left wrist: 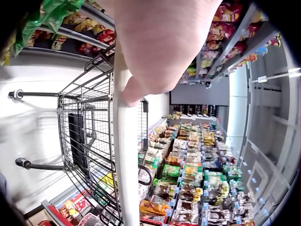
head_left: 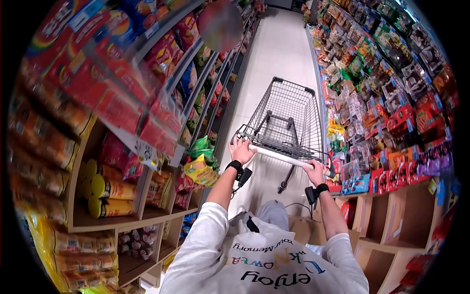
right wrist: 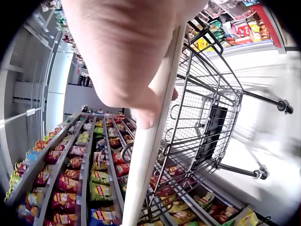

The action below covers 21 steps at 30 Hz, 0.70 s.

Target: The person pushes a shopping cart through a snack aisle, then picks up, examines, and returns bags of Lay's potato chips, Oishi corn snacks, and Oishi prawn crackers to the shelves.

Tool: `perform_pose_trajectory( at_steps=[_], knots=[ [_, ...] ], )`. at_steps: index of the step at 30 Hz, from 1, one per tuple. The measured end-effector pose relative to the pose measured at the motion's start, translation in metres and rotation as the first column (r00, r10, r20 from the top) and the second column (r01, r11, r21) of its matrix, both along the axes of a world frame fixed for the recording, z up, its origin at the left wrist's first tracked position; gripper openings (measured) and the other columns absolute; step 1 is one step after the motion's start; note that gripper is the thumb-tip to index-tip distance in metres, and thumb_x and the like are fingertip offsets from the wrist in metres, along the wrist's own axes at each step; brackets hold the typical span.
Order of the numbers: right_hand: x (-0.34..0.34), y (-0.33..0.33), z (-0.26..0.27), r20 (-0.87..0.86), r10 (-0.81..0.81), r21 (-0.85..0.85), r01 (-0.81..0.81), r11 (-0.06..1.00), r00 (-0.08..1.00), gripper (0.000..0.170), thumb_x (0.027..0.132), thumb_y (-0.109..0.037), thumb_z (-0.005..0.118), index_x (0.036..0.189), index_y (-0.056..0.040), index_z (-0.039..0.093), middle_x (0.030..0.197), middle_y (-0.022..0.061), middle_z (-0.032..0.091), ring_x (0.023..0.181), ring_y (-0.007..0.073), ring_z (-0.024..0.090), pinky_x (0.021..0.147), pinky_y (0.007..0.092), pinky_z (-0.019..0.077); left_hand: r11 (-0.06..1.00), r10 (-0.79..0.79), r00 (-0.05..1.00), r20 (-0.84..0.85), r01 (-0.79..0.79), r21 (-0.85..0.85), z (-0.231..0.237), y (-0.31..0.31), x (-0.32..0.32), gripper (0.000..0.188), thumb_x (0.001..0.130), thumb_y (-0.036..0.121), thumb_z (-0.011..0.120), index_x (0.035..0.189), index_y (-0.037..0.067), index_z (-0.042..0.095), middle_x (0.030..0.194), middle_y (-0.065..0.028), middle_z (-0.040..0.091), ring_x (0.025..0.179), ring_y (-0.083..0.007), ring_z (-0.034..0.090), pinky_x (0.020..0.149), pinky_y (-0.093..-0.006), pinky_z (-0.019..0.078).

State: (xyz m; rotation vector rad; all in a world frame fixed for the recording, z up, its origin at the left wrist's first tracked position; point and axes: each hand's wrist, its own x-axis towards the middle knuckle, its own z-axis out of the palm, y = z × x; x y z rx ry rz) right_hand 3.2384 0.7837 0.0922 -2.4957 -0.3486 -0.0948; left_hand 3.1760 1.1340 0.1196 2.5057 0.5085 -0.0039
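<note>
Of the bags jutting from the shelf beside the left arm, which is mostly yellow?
The lower one in the head view, the yellow bag. Just above it, left of the left hand, is green packaging.

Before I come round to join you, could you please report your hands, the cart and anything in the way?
Left hand on handle, right hand gripping it. Cart upright in aisle. Shelves both sides; nothing seen blocking ahead.

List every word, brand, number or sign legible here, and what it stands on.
"enjoy": shirt, upside down in the head view.
"Your Memory": shirt, also upside down.
Colourful line on the shirt: too distorted to read whole.
Snack packets and shelf tags: too small or blurred.
Cart handle: no readable text.
</note>
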Motion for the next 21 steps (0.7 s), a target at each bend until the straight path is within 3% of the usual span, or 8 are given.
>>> perform_pose_trajectory(
  at_steps=[6,8,12,15,16,17,18,21],
  knots=[
    [0.125,0.005,0.005,0.040,0.033,-0.049,-0.031,0.998,0.999,0.024,0.068,-0.031,0.076,0.085,-0.0173,0.066,0.084,0.0016,0.062,0.094,0.0213,0.051,0.098,0.0402,0.0226,0.998,0.036,0.993,0.110,-0.040,0.038,-0.019,-0.004,0.099,0.047,0.076,0.049,0.063,0.112,0.019,0.059,0.136,-0.0044,0.039,0.139,-0.0258,0.009,0.109,-0.0563,0.0021],
    [0.177,0.004,0.013,0.030,0.094,-0.046,-0.092,0.995,0.995,0.022,0.070,-0.029,0.074,0.087,-0.0175,0.067,0.085,0.0024,0.063,0.092,0.0218,0.052,0.095,0.0377,0.0256,0.998,-0.008,0.996,0.094,0.002,0.058,-0.014,-0.004,0.132,0.050,0.075,0.033,0.065,0.122,0.020,0.054,0.142,-0.0052,0.034,0.140,-0.0266,0.006,0.110,-0.0565,0.0049],
    [0.290,0.005,0.014,-0.052,0.164,-0.088,-0.168,0.982,0.985,0.026,0.073,-0.028,0.071,0.097,-0.0202,0.070,0.094,0.0018,0.066,0.098,0.0214,0.055,0.104,0.0432,0.0169,0.997,-0.058,0.993,0.103,0.062,-0.041,-0.005,-0.008,0.194,0.067,0.070,0.020,0.065,0.133,0.015,0.045,0.147,-0.0086,0.027,0.140,-0.0253,0.009,0.112,-0.0485,0.0137],
    [0.364,0.041,0.009,-0.253,0.308,-0.032,-0.326,0.945,0.917,0.028,0.078,-0.031,0.065,0.103,-0.0191,0.068,0.104,0.0030,0.062,0.107,0.0226,0.051,0.106,0.0471,0.0139,0.946,0.011,0.982,0.186,0.050,-0.319,-0.006,-0.005,0.249,0.059,0.070,0.020,0.066,0.127,0.008,0.051,0.140,-0.0140,0.039,0.137,-0.0273,0.023,0.111,-0.0393,0.0220],
    [0.372,0.064,0.024,-0.206,0.365,-0.048,-0.382,0.923,0.908,0.029,0.081,-0.033,0.060,0.104,-0.0176,0.067,0.104,0.0043,0.060,0.106,0.0249,0.050,0.104,0.0446,0.0215,0.880,0.076,0.972,0.221,0.039,-0.473,-0.016,-0.003,0.263,0.056,0.071,0.020,0.066,0.124,0.007,0.053,0.137,-0.0157,0.042,0.135,-0.0279,0.028,0.110,-0.0360,0.0244],
    [0.377,0.089,0.037,-0.179,0.373,-0.059,-0.388,0.920,0.911,0.028,0.083,-0.034,0.057,0.103,-0.0174,0.067,0.102,0.0051,0.059,0.105,0.0263,0.049,0.101,0.0433,0.0249,0.866,0.138,0.967,0.214,-0.013,-0.500,-0.009,-0.003,0.272,0.051,0.074,0.018,0.064,0.122,0.003,0.053,0.130,-0.0171,0.049,0.127,-0.0284,0.040,0.106,-0.0343,0.0313],
    [0.382,0.109,0.046,-0.153,0.381,-0.071,-0.394,0.916,0.912,0.028,0.084,-0.035,0.055,0.102,-0.0171,0.067,0.101,0.0059,0.059,0.104,0.0278,0.048,0.098,0.0420,0.0284,0.766,0.217,0.941,0.261,0.002,-0.643,-0.008,-0.003,0.278,0.048,0.075,0.018,0.063,0.119,0.001,0.054,0.123,-0.0175,0.055,0.118,-0.0277,0.050,0.100,-0.0337,0.0381],
    [0.416,0.161,0.051,-0.131,0.414,-0.167,-0.431,0.887,0.901,0.036,0.088,-0.041,0.045,0.098,-0.0137,0.067,0.104,0.0086,0.057,0.102,0.0305,0.047,0.095,0.0433,0.0313,0.683,0.333,0.923,0.191,-0.097,-0.724,-0.019,0.012,0.278,0.041,0.078,0.016,0.061,0.114,-0.002,0.057,0.104,-0.0150,0.064,0.101,-0.0228,0.060,0.090,-0.0319,0.0453]
  ],
)
